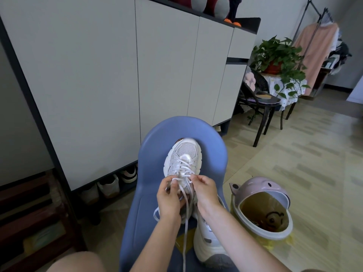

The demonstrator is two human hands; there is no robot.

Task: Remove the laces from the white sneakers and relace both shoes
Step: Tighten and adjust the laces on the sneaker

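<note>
White sneaker (183, 160) sits toe-away on the blue chair (157, 138), partly laced. Left hand (170, 199) pinches the lace (184, 209) at the upper eyelets, fingers curled round it; right hand (205, 190) pinches a lace crossing on the opposite side. Loose lace ends trail down toward the person. Second sneaker (208, 242) lies on the seat nearer the person, under the right forearm. Pink-lidded bin (261, 207) on the floor just right of the chair.

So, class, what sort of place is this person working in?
Probably a home entryway or living area: a tall shoe cabinet with shoes beneath it, a potted plant, and a clothes rack.
</note>
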